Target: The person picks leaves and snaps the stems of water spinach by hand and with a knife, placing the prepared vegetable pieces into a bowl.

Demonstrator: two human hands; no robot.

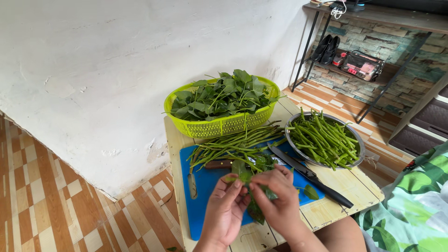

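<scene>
My left hand (224,210) and my right hand (279,198) meet over the blue cutting board (205,184), both pinching one leafy green stem (247,179) between the fingertips. Leaves hang below the hands (255,211). A pile of long green stems (233,147) lies across the far end of the board. Just right of my right hand, a black-handled knife (310,176) lies diagonally on the board and table.
A lime green basket (224,125) full of picked leaves stands at the table's far edge. A metal bowl (357,156) holds cut stem pieces at the right. The small wooden table (345,184) stands against a white wall; a shelf with shoes stands behind.
</scene>
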